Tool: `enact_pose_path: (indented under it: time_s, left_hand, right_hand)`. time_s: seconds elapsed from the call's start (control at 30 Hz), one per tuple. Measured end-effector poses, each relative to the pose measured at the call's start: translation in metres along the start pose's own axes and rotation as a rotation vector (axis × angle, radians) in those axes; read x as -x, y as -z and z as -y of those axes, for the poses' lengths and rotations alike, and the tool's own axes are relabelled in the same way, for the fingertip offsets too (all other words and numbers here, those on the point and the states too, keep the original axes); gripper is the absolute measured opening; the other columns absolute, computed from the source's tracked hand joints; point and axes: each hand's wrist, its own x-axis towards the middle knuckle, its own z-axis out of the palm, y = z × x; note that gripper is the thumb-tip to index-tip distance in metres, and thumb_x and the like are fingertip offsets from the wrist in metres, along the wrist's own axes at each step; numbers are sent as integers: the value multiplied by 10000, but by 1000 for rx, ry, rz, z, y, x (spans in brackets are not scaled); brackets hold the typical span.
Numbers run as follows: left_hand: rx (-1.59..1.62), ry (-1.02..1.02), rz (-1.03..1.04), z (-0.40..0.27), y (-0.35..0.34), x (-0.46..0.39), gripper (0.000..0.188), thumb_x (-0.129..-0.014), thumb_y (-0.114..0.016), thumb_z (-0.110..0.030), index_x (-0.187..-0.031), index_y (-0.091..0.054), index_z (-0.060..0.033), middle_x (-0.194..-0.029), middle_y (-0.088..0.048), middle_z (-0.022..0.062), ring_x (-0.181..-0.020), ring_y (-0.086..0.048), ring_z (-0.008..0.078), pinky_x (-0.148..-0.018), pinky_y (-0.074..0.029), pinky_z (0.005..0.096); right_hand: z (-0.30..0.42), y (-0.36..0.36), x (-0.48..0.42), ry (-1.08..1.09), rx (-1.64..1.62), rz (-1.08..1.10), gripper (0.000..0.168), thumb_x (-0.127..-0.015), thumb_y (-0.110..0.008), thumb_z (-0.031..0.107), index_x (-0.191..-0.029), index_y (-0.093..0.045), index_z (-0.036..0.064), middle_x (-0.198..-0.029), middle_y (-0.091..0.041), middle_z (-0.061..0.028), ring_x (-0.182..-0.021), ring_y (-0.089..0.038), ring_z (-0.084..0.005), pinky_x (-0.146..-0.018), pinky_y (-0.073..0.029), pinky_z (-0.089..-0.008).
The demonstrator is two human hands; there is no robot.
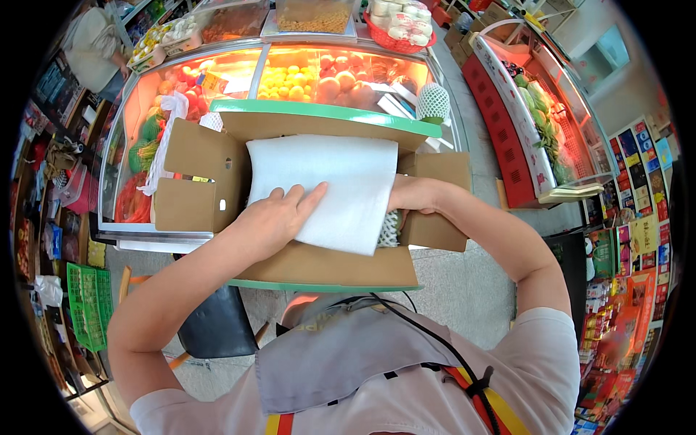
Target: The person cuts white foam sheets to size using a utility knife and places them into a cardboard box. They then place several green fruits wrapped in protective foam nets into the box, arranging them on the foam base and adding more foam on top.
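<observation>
A white foam sheet (331,179) lies over the inside of an open cardboard box (326,266), whose flaps are folded outward. My left hand (285,215) rests on the near left part of the sheet, with the thumb and fingers spread. At the right end of the box, my right hand (410,193) reaches in by the sheet's right edge. Its fingers are hidden, so I cannot tell what it touches. Below that hand, white foam netting (389,231) shows between the sheet and the right flap. Whatever else lies under the sheet is hidden.
Behind the box is a lit fruit display case (266,60), with a netted fruit (433,102) at its right. A red display case (505,125) stands farther right. A black chair (217,321) and a green crate (88,307) are at lower left. A person (95,49) stands upper left.
</observation>
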Motion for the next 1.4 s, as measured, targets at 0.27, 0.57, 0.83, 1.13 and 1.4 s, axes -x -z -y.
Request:
enact_pose_path:
  time_s: [0.27, 0.57, 0.83, 1.13, 1.4]
  left_hand:
    - [196, 71, 26, 15, 11, -16, 721, -750, -462, 62, -1414, -203, -48, -1033, -473, 191, -880, -539, 327, -760, -502, 400]
    - [-97, -55, 350, -2, -28, -58, 747, -744, -477, 25, -1430, -245, -158, -934, -482, 142, -741, -526, 288, -587, -510, 390]
    - [-271, -353, 310, -7, -26, -76, 696, -778, -488, -46, -1424, -273, -189, -874, -486, 80, -719, -524, 229, -476, -491, 310]
    - [-81, -174, 464, -20, -37, -93, 671, -783, -518, -96, -1410, -290, -164, -969, -499, 123, -806, -533, 293, -631, -505, 396]
    - [258, -25, 572, 9, 5, -42, 545, -876, -507, -302, -1312, -389, 2, -1194, -478, 183, -1160, -421, 321, -970, -378, 398]
  right_hand:
    - [-29, 25, 28, -139, -498, 382, 853, -681, -737, 423, -1341, -374, 23, -1294, -482, -108, -1171, -475, -187, -852, -485, -363]
    - [-86, -5, 115, 300, -1076, 352, 1089, -556, -831, 395, -1368, -268, -61, -1362, -399, -163, -1257, -388, -244, -1057, -276, -369]
    - [-161, -33, 135, 811, -1115, 150, 1141, -509, -828, 467, -1347, -270, -69, -1359, -387, -193, -1246, -395, -269, -1051, -278, -391]
    - [-153, -58, 143, 791, -1355, -209, 1147, -520, -781, 553, -1355, -274, -47, -1370, -374, -194, -1244, -402, -282, -1051, -299, -406]
    - [-131, -62, 131, 802, -1223, -473, 1157, -530, -740, 630, -1363, -277, -28, -1380, -362, -195, -1242, -408, -294, -1050, -318, -419]
